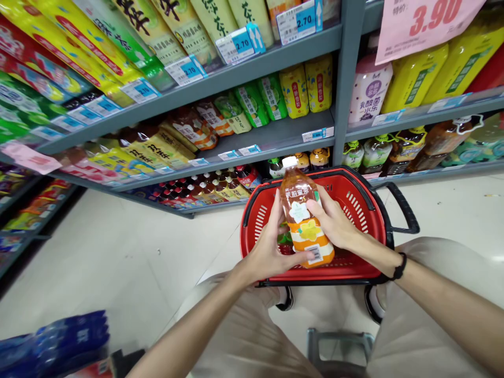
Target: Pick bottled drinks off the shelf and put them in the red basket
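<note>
A bottle of tea (303,215) with a white cap, brown liquid and an orange-and-white striped label is held over the basket, tilted, its label facing me. My left hand (271,241) grips its left side, with the thumb across the lower label near the barcode. On the right side, my right hand (334,218) wraps round it, thumb on the upper label. Beneath the bottle is a red shopping basket (372,210) with black rim and handle. Something green lies inside the basket, mostly hidden by the bottle and my left hand.
Grey shelves (236,65) of bottled drinks stand in front, with blue price tags (240,44) along their edges. A pink price sign (425,23) hangs at the upper right. Blue-wrapped bottles (59,341) are at lower left. A grey stool-like frame (340,336) stands between my legs.
</note>
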{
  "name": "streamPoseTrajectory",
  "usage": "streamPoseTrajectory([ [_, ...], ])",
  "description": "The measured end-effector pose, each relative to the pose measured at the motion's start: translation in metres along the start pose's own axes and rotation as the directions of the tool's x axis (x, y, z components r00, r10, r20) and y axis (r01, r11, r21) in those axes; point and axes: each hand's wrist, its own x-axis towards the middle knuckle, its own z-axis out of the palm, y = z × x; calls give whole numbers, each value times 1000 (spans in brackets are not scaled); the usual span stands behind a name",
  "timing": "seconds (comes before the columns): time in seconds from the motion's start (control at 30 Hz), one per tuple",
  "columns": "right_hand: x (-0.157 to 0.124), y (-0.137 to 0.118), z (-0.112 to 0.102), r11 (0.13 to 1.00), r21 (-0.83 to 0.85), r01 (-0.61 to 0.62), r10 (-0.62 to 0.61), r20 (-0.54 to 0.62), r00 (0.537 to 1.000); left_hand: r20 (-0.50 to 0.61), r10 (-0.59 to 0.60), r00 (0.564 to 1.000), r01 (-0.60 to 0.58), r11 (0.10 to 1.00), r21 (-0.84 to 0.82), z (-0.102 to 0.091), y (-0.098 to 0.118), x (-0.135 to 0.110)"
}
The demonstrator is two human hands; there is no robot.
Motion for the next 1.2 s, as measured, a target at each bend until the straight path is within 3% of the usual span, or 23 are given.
streamPoseTrajectory([
  [0.17, -1, -2, -1, 995, -94, 26, -24, 23, 999, -28, -36, 999, 36, 999, -12, 2, 0, -2],
  [0.67, -3, -3, -3, 991, -134, 12, -13, -4, 1000, -28, 20, 999, -21, 999, -44, 6, -7, 2],
  [1.2, -5, 3, 1, 990, -136, -46, 46, 0, 999, -78, -86, 993, 79, 992, -94, 8, -7, -2],
])
